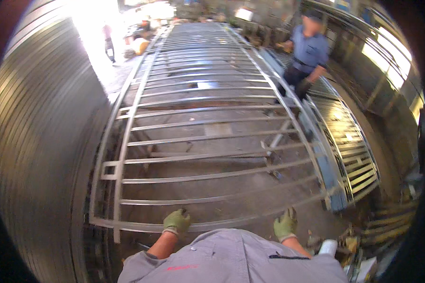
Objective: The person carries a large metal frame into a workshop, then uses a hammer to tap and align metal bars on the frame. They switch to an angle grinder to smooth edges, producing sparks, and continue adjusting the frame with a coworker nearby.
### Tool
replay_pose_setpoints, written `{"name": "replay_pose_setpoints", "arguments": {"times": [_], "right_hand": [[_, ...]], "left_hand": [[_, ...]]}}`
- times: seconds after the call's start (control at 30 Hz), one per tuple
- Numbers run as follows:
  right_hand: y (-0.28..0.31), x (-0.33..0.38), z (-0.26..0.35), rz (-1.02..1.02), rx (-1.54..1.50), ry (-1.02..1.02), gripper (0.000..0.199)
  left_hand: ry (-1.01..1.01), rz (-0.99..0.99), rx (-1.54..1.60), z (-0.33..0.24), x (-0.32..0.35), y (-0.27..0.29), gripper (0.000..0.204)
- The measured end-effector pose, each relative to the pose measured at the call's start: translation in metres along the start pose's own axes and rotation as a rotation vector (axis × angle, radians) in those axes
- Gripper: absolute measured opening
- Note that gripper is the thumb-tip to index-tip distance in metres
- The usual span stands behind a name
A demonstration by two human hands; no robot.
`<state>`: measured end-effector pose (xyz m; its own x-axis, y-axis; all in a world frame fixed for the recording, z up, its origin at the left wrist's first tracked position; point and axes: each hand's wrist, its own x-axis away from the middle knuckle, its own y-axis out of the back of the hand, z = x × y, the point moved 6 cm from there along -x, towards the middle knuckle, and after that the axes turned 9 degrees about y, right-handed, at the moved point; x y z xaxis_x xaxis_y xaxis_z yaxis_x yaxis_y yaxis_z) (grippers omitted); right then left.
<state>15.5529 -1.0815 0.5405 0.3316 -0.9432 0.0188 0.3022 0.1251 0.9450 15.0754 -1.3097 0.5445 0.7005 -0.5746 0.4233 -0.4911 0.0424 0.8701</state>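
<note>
Gloved hands grip the near rail of a long steel gate frame (208, 137) that lies flat and runs away from the viewer. Left hand (176, 221), in a green glove, is curled shut over the rail; right hand (286, 224), gloved alike, is closed on the same rail further right. Another person in a blue shirt (308, 49) stands at the frame's far right side. A second barred frame (352, 155) lies just right, and ribbed metal sheeting (38, 141) rises at left.
</note>
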Motion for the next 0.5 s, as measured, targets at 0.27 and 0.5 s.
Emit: {"name": "replay_pose_setpoints", "arguments": {"times": [0.27, 0.5], "right_hand": [[0.0, -0.01, -0.048, -0.061, -0.002, 0.027, 0.079], [-0.004, -0.001, -0.045, -0.05, 0.069, -0.013, 0.077]], "left_hand": [[0.068, 0.093, 0.038, -0.03, 0.008, -0.017, 0.065], [0.029, 0.068, 0.028, -0.028, 0.019, -0.008, 0.067]]}}
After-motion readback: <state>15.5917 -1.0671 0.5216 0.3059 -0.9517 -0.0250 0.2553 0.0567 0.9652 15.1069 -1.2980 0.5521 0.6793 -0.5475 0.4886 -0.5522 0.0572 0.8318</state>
